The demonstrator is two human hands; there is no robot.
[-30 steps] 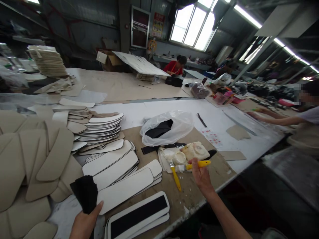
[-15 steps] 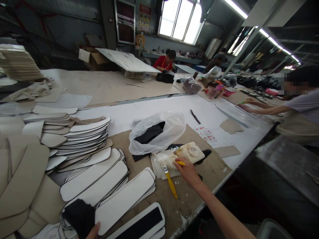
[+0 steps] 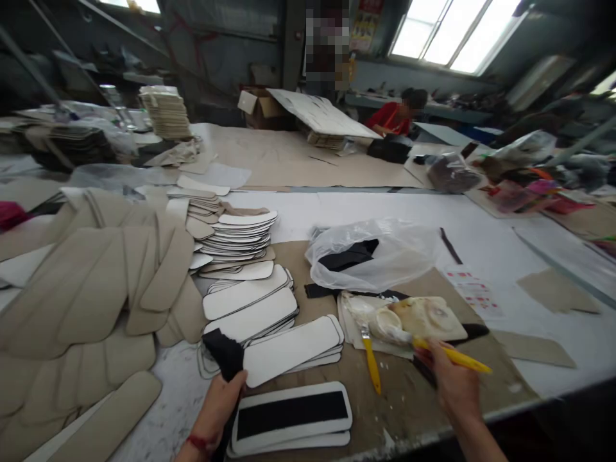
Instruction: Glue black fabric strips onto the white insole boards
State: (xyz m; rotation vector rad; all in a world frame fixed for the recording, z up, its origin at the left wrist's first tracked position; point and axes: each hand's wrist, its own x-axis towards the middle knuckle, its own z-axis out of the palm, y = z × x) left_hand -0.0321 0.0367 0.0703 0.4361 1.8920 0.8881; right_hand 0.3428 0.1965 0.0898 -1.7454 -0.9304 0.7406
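So, nearest: one black-striped panel (image 3: pixel 293 414), left of the cream pot (image 3: pixel 386 324). Left hand (image 3: pixel 216 401) closed on black cloth (image 3: pixel 225 351), left of pot; right hand (image 3: pixel 455 382) closed round one yellow brush (image 3: pixel 464 358), right of pot. Second brush (image 3: pixel 371 367) before pot; one plastic bag (image 3: pixel 404 253) beyond.

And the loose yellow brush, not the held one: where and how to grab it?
Probably mid-handle on the loose yellow brush, from above on the near side, pinching across its width. The handle is slim, lies flat over the brown sheet and points toward the wearer; the bristle end sits in the pale paste.
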